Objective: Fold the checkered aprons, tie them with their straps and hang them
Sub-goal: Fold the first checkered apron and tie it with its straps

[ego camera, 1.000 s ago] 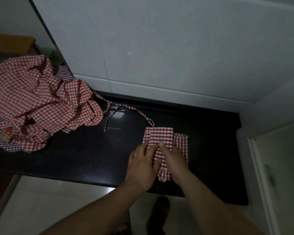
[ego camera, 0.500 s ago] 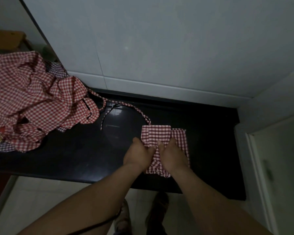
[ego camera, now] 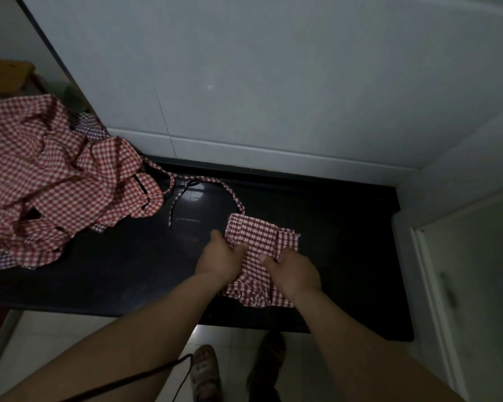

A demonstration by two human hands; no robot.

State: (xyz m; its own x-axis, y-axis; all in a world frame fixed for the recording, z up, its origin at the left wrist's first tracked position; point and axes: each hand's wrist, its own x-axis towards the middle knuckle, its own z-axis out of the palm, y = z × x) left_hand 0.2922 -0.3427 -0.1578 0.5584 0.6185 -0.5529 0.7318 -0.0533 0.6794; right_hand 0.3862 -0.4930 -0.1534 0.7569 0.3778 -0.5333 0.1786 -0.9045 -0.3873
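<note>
Checkered apron [ego camera: 259, 236], red and white and folded into a small thick packet, lies on the dark glossy worktop [ego camera: 346, 242] directly between and under the two hands, its far end showing beyond the knuckles and its ruffled near edge spreading out below the wrists. Left hand [ego camera: 219, 261] grips the packet's left edge, fingers curled under the cloth and the thumb pressed on top. Right hand [ego camera: 295, 271] holds the right part of the packet the same way, thumb on the upper face and fingers curled over the fabric, so both hands are closed on the cloth and sit close together with only a narrow strip of check between them. A strap [ego camera: 233, 192] leaves the packet's far left corner, just beyond the left hand, and arcs away to the left across the worktop. It runs toward a crumpled pile of aprons [ego camera: 55, 175] well to the left of the left hand, mostly red check with some purple check showing at its edges. Beyond the hands a pale tiled wall [ego camera: 273, 97] rises from the back of the worktop. Nearer than the hands, sandalled feet [ego camera: 205, 369] stand on a light floor.
</note>
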